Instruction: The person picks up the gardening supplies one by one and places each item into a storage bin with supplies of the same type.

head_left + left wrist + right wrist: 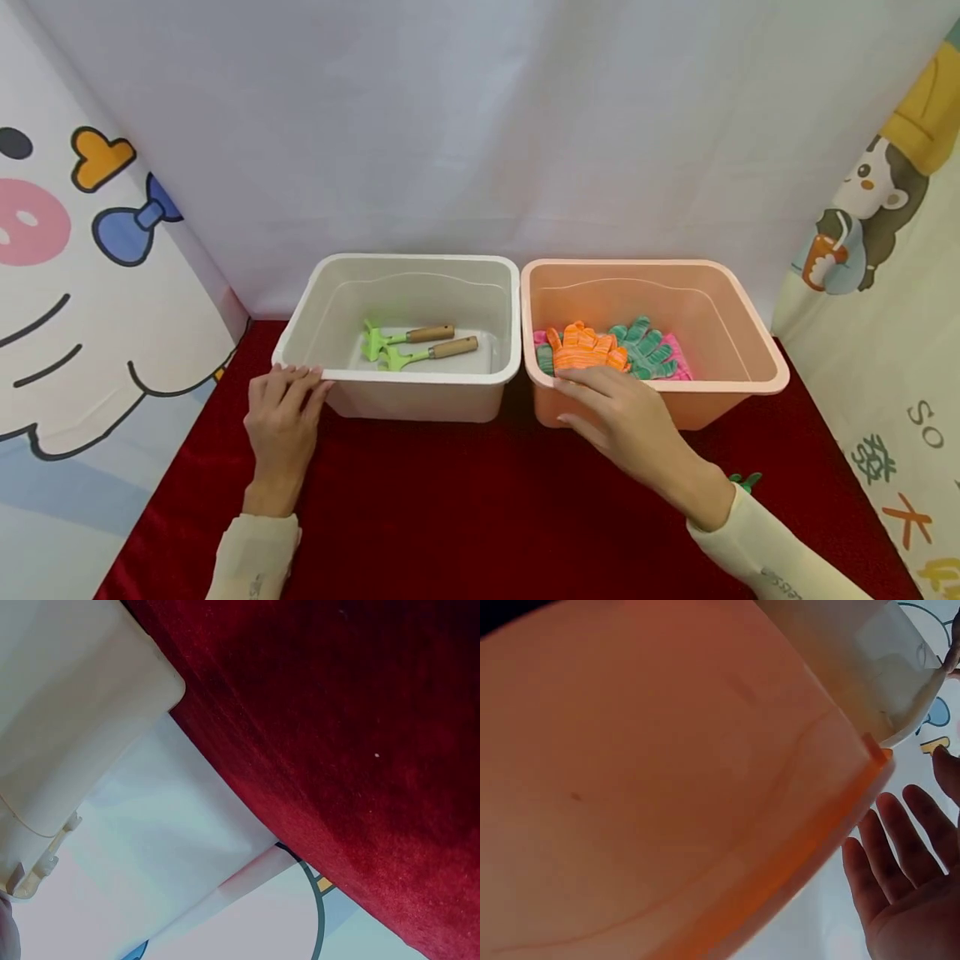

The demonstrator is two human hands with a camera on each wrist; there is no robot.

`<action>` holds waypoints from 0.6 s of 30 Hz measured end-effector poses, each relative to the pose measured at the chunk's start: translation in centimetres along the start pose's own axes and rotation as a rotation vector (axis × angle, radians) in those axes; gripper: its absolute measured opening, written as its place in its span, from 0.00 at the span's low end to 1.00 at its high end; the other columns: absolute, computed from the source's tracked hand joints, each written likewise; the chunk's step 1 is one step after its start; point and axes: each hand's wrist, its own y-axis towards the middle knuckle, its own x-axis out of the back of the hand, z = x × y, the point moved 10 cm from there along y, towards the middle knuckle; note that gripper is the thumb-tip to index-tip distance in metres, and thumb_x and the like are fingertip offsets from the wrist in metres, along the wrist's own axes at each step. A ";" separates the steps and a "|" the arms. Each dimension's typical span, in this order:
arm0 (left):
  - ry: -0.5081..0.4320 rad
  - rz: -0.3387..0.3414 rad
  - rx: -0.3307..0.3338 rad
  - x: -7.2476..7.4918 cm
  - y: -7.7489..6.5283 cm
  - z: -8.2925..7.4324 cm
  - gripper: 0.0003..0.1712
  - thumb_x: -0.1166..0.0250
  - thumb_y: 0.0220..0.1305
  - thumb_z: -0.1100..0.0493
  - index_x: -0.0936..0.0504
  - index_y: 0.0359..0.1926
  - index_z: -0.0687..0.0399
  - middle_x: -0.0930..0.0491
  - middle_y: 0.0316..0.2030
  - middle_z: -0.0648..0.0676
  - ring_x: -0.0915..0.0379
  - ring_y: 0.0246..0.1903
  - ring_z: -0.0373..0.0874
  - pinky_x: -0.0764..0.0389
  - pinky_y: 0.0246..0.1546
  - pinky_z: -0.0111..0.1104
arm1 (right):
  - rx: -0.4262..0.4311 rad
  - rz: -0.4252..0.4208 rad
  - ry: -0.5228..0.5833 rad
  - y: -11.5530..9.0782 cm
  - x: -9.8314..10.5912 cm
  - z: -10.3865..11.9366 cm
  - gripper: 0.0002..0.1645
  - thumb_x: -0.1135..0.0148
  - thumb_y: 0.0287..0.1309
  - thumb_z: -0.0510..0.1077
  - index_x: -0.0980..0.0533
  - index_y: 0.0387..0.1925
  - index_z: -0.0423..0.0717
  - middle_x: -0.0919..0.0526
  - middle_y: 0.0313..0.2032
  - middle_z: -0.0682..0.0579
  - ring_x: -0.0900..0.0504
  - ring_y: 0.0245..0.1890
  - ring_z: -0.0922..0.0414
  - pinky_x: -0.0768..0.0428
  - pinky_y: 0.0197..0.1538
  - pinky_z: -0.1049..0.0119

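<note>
My left hand holds the front left corner of a white plastic bin, its fingers over the rim. In that bin lie two small garden hand rakes with green heads and wooden handles, a rear one and a front one. My right hand is at the front rim of an orange plastic bin, fingers extended and spread, with nothing in its grasp. Inside are an orange knit glove, a green glove and a pink glove, overlapping one another.
Both bins stand side by side on a red cloth, close to a white curtain. A small green item shows beside my right sleeve, partly hidden by it. Printed cartoon cloths hang at left and right.
</note>
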 end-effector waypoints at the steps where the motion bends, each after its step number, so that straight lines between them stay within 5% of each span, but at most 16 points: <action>1: -0.004 -0.002 0.002 0.0 0.0 0.0 0.20 0.35 0.67 0.48 0.11 0.40 0.62 0.16 0.36 0.64 0.24 0.39 0.65 0.31 0.70 0.31 | -0.017 0.003 -0.001 -0.6 0.0 -0.2 0.26 0.21 0.49 0.47 0.16 0.51 0.44 0.13 0.51 0.49 0.15 0.50 0.51 0.16 0.53 0.55; 7: -0.009 -0.002 0.014 0.1 -0.3 0.1 0.19 0.33 0.66 0.49 0.11 0.40 0.62 0.16 0.37 0.64 0.24 0.40 0.65 0.29 0.69 0.34 | -0.066 -0.065 0.000 -3.8 1.4 -0.5 0.24 0.43 0.72 0.59 0.15 0.50 0.45 0.13 0.52 0.50 0.16 0.53 0.50 0.28 0.67 0.71; 12: -0.011 -0.012 0.016 0.1 -0.4 0.2 0.19 0.32 0.65 0.49 0.11 0.40 0.62 0.16 0.36 0.64 0.24 0.40 0.65 0.28 0.69 0.34 | -0.069 -0.168 0.015 -5.9 3.0 -0.6 0.27 0.47 0.74 0.60 0.14 0.47 0.44 0.13 0.52 0.48 0.15 0.51 0.48 0.36 0.71 0.79; 18: -0.015 -0.025 0.011 0.0 -0.2 0.2 0.19 0.32 0.64 0.49 0.11 0.39 0.63 0.16 0.36 0.64 0.24 0.39 0.65 0.29 0.69 0.32 | -0.188 -0.127 -0.033 -8.6 3.5 -2.5 0.33 0.51 0.74 0.66 0.14 0.46 0.43 0.13 0.52 0.49 0.17 0.50 0.51 0.40 0.69 0.85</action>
